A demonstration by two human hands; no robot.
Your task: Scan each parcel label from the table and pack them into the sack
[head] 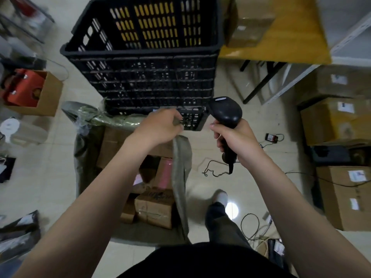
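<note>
A grey-green sack (181, 177) stands open on the floor below me. Inside it lie several brown cardboard parcels (154, 207) and a pink one (165, 173). My left hand (160, 126) grips the sack's far rim, pulling it up beside the crate. My right hand (233, 137) holds a black barcode scanner (225, 115) by its handle, head pointing up and away; its cable (212, 171) trails onto the floor. A yellow table (281, 47) at the upper right carries a taped brown parcel (249, 27).
A tall black slatted crate (144, 63) stands just beyond the sack. Labelled cardboard boxes (341, 195) stack along the right. A box with a red item (32, 91) sits left. Loose cables (253, 223) lie by my foot (220, 197).
</note>
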